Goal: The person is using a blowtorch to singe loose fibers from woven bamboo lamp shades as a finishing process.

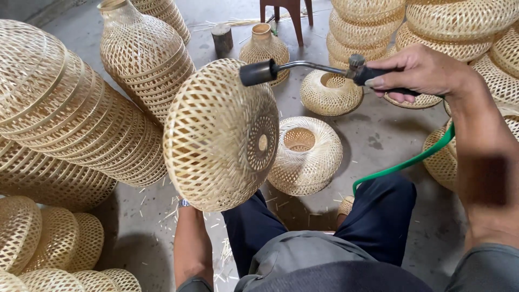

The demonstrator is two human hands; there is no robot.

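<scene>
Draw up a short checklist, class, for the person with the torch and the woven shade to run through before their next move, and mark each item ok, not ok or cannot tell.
1. Right hand grips the torch handle firmly: ok.
2. Nozzle points at the held shade, not at the body: ok.
3. Flame is lit: cannot tell, none shows.
4. Left hand is clear of the nozzle: cannot tell, the shade hides the hand; only the forearm shows below it.
5. Green hose runs free, without kinks: ok in the stretch that shows, which passes over the right knee.
6. Other shades stand well away from the nozzle: not ok, stacks crowd both sides.
</scene>
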